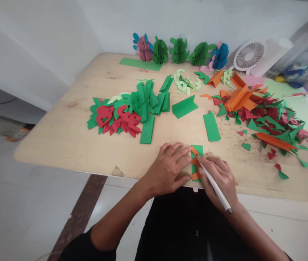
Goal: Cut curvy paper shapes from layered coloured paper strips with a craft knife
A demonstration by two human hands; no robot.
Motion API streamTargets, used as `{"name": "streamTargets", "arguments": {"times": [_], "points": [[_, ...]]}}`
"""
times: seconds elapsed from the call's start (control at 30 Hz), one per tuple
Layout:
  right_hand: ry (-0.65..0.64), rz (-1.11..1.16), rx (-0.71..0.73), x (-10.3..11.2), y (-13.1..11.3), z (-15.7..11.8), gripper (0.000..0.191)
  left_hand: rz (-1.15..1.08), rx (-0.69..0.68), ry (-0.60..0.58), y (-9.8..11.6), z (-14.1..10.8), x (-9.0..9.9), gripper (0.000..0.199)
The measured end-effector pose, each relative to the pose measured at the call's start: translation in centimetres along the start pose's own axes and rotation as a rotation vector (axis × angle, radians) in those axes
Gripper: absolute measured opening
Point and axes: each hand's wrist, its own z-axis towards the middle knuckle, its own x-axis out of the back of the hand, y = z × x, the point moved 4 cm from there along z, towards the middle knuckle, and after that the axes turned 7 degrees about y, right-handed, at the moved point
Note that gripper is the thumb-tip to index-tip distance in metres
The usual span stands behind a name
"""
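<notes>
Near the table's front edge lies a small green paper piece (201, 149) with an orange curved paper cutout (196, 176) on top. My left hand (168, 167) rests flat beside it, fingers stretched out and fingertips at the left edge of the papers. In my right hand (219, 177) is a white pen (214, 185), its tip end down on the cutout and its dark end toward me. The pen's very tip is hidden by my fingers. Closest to the hands are a green paper strip (212, 127) and another green strip (147, 129).
Red cutouts (118, 119) and folded green papers (145, 98) lie left of centre. Pale green cutouts (183, 83) sit behind. A heap of red, green and orange scraps (273, 116) covers the right. Honeycomb paper figures (179, 50) and a white fan (249, 56) stand at the back.
</notes>
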Motion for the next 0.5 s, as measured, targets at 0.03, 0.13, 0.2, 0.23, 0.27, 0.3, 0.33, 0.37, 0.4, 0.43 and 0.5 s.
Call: {"name": "streamTargets", "arguments": {"times": [0.03, 0.13, 0.2, 0.23, 0.27, 0.3, 0.33, 0.37, 0.4, 0.43, 0.5], "points": [[0.0, 0.0, 0.0, 0.01, 0.0, 0.01, 0.029, 0.001, -0.003, -0.001, 0.03, 0.03, 0.02, 0.049], [0.004, -0.002, 0.004, 0.03, -0.04, 0.04, 0.033, 0.006, -0.011, -0.009, 0.1, 0.13, 0.08, 0.047], [0.006, -0.006, 0.007, 0.02, -0.06, 0.05, 0.035, 0.01, -0.015, -0.022, 0.1, 0.17, 0.08, 0.046], [0.007, -0.008, 0.007, 0.01, -0.07, 0.04, 0.036, 0.012, -0.017, -0.027, 0.1, 0.17, 0.08, 0.046], [0.008, -0.009, 0.005, 0.0, -0.06, 0.03, 0.036, 0.014, -0.019, -0.031, 0.09, 0.17, 0.08, 0.046], [0.009, -0.009, 0.003, -0.01, -0.05, 0.02, 0.035, 0.016, -0.019, -0.033, 0.08, 0.16, 0.07, 0.046], [0.01, -0.008, 0.001, -0.02, -0.03, 0.0, 0.034, 0.018, -0.019, -0.035, 0.07, 0.15, 0.06, 0.046], [0.01, -0.007, 0.0, -0.03, -0.02, -0.01, 0.032, 0.018, -0.017, -0.037, 0.07, 0.14, 0.05, 0.046], [0.008, -0.008, 0.001, -0.04, 0.0, -0.03, 0.031, 0.018, -0.015, -0.041, 0.07, 0.14, 0.04, 0.046], [0.005, -0.008, 0.002, -0.06, 0.01, -0.04, 0.03, 0.017, -0.012, -0.046, 0.08, 0.14, 0.03, 0.046], [-0.002, -0.008, 0.005, -0.07, 0.01, -0.06, 0.027, 0.016, -0.007, -0.057, 0.1, 0.19, 0.04, 0.045]]}}
